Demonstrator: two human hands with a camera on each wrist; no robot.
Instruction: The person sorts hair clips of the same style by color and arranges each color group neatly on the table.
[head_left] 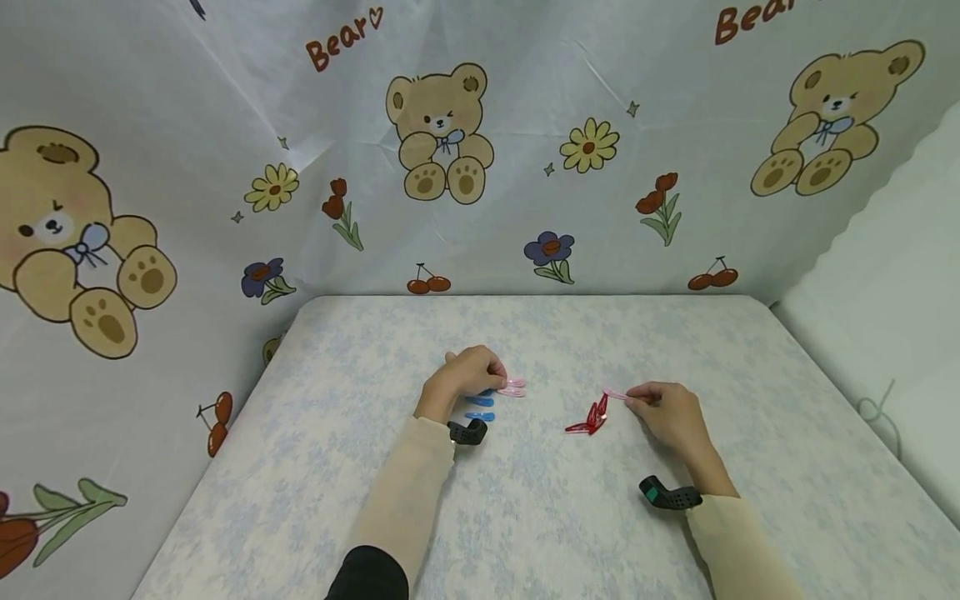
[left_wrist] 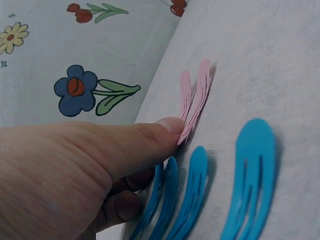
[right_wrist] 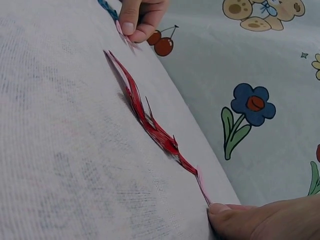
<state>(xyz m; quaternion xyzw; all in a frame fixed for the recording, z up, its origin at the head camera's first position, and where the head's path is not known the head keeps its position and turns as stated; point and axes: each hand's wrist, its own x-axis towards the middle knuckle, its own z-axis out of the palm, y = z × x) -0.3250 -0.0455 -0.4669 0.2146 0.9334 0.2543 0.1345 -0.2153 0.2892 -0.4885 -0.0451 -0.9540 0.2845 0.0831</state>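
Near the table's middle, my left hand (head_left: 468,372) pinches a pink hair snap clip (left_wrist: 185,90) by one end between thumb and finger. Close beside it lies another pink clip (left_wrist: 202,92). Several blue hair clips (left_wrist: 255,170) lie in a row under and next to this hand, partly hidden by it in the head view. To the right, my right hand (head_left: 671,414) holds a third pink clip (head_left: 616,395) by its end with thumb and fingertip. The clip's far end meets a small overlapping pile of red hair clips (head_left: 591,418).
A pale blue-white patterned cloth covers the table (head_left: 540,508). Behind and to the left hangs a bear-printed curtain (head_left: 510,208). A white surface with a thin cord (head_left: 877,410) borders the right side. Each wrist wears a dark band (head_left: 670,494).
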